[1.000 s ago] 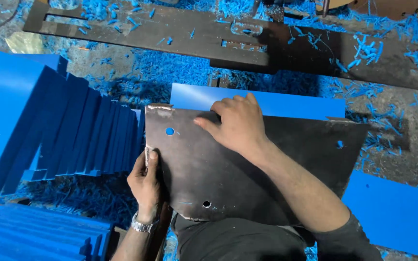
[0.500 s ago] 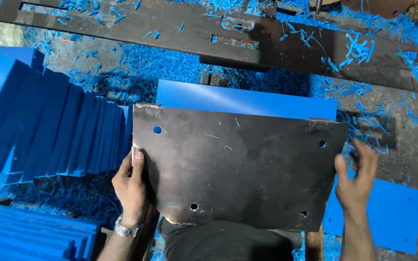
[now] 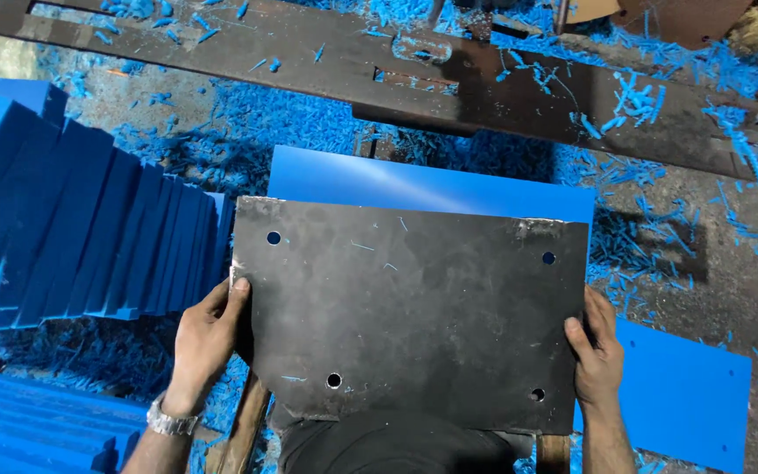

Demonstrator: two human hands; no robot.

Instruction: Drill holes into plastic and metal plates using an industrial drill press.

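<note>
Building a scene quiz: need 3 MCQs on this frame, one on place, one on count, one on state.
1. Where is the blue sheet?
A. under the dark plate
B. on top of it
C. in the left hand

2. How many holes show in the dark plate?
A. two
B. four
C. six

3. How is the plate held?
A. left hand only
B. right hand only
C. both hands at its side edges

Key: 1 A, its far edge juts out beyond the plate. 2 B, one near each corner. 3 C, left hand and right hand each have a grip on an edge.

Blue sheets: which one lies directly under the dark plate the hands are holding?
The blue sheet whose far edge shows beyond the dark plate. The stacked sheets stand to the left; another sheet lies flat at lower right.
</note>
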